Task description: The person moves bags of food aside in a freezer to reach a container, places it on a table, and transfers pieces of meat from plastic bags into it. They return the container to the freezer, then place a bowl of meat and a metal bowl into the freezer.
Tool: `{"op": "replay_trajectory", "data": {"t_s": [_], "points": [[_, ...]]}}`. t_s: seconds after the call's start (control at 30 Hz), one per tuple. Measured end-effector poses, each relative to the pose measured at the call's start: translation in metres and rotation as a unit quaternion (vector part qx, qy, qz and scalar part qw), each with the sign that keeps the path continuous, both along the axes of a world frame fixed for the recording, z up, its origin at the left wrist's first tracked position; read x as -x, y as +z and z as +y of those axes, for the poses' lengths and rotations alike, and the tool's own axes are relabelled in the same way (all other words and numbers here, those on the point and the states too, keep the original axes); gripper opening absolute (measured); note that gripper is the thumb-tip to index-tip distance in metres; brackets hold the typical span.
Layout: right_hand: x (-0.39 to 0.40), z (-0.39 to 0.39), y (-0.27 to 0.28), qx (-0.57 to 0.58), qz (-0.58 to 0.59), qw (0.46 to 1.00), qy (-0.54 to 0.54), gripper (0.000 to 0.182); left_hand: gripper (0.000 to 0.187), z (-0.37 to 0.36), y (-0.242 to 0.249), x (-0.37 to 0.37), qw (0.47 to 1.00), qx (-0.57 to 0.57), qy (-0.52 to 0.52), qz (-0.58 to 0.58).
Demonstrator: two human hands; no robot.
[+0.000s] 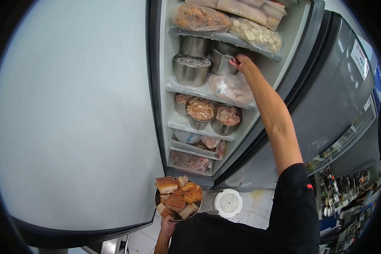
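My left hand (168, 225) grips the near edge of a round metal bowl (157, 203), low in front of my body. Large chunks of browned meat (176, 201) are heaped in the bowl. My right hand (238, 62) reaches into the open upright fridge, its fingers curled at the rim of a steel pot (222, 63) on the second shelf. Another steel pot (192, 72) with whitish contents stands left of it, and a further pot (194, 45) is behind. Just below my right hand lies a clear bag of pale meat (230, 88).
Bagged food (201, 17) fills the top shelf. Lower down are pots of cut meat (201, 109) and trays of bagged meat (191, 161). The fridge door (80, 118) stands wide at left. A white stool (228, 203) is on the tiled floor; another grey door (326, 84) is at right.
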State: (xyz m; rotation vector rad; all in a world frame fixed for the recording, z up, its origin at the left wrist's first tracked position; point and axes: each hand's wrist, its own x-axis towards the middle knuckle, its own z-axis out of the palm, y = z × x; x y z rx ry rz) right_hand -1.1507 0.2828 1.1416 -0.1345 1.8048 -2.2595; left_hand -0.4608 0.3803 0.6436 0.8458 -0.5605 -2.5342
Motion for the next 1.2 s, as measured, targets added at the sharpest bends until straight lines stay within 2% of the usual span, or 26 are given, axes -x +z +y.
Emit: {"op": "replay_trajectory", "data": {"t_s": [0.13,0.23,0.33,0.43,0.53,0.77,0.8,0.83,0.9,1.03,1.2], "points": [[-0.019,0.01,0.003,0.014,0.02,1.0,0.014,0.006,0.057,-0.008,0.031,0.0,1.0,0.024,-0.001,0.02],[-0.014,0.009,0.01,0.021,-0.015,1.0,0.015,0.008,0.053,-0.008,0.045,0.001,0.999,0.042,0.005,0.007],[-0.006,0.004,0.02,0.054,-0.044,0.997,0.024,0.027,0.05,-0.007,0.061,0.005,0.999,0.045,0.007,0.005],[-0.01,0.008,0.026,0.039,-0.042,0.998,0.04,0.028,0.051,-0.008,0.057,0.01,0.999,0.036,0.004,0.033],[-0.031,0.017,0.035,-0.005,-0.012,0.999,0.042,0.011,0.054,-0.009,0.041,0.008,0.999,0.041,-0.006,0.011],[-0.069,0.049,0.043,-0.03,-0.008,0.997,0.064,0.004,0.06,-0.017,0.05,0.022,0.998,0.03,-0.053,0.022],[-0.069,0.055,0.042,-0.031,-0.009,0.996,0.088,0.012,0.061,-0.019,0.05,0.025,0.997,0.041,-0.065,0.017],[-0.073,0.061,0.041,-0.031,0.004,0.996,0.089,0.009,0.06,-0.019,0.05,0.028,0.996,0.046,-0.069,0.029],[-0.097,0.078,0.044,-0.035,0.031,0.995,0.093,0.003,0.058,-0.016,0.087,0.047,0.994,0.051,-0.076,0.052],[-0.111,0.093,0.035,-0.028,0.038,0.993,0.105,0.002,0.053,-0.029,0.076,0.092,0.992,0.045,-0.066,0.093],[-0.132,0.107,0.023,-0.022,0.042,0.993,0.105,0.001,0.055,-0.045,0.129,0.138,0.984,0.082,-0.082,0.139]]}}
